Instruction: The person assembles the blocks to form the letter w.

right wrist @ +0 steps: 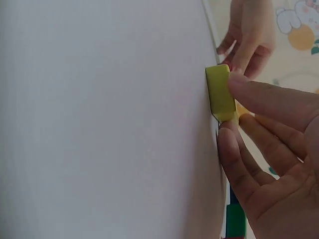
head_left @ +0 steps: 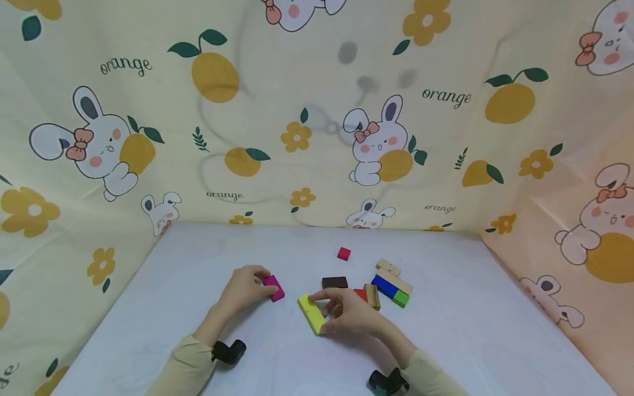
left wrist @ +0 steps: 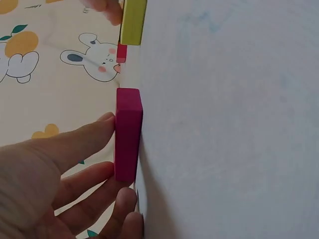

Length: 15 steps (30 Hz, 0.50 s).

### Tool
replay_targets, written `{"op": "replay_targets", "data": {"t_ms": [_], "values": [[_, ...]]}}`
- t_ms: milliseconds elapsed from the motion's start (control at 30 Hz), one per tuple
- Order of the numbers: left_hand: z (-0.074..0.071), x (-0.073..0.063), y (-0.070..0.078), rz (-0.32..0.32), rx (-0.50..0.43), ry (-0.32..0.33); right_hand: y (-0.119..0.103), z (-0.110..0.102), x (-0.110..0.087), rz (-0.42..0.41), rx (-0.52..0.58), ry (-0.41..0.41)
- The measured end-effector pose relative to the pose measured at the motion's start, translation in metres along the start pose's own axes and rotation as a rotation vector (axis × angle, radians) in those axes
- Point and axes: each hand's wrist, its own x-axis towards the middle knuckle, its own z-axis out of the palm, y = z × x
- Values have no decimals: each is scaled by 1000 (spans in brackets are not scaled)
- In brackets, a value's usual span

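On the white table, my left hand (head_left: 241, 290) pinches a magenta block (head_left: 275, 288) between thumb and fingers. The left wrist view shows the thumb on one long side of this block (left wrist: 128, 139) and fingertips at its near end. To the right of it, my right hand (head_left: 353, 314) holds a longer yellow block (head_left: 310, 314), thumb at the near end and a finger at the far end. In the right wrist view, the end of the yellow block (right wrist: 221, 93) faces the camera and the left hand shows beyond it.
Behind the right hand lie a dark brown block (head_left: 334, 282), a partly hidden red block (head_left: 360, 294) and a wood-grained block (head_left: 372, 297). Further right, a blue block (head_left: 384, 286), a green block (head_left: 400, 298) and pale wooden blocks (head_left: 394, 280) sit together. A red cube (head_left: 344, 253) lies farther back.
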Motion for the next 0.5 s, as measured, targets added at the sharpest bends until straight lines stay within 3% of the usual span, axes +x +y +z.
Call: {"op": "replay_targets", "data": {"t_ms": [500], "values": [[1, 4, -5, 22, -17, 6, -18, 28, 3, 6, 31, -54]]}}
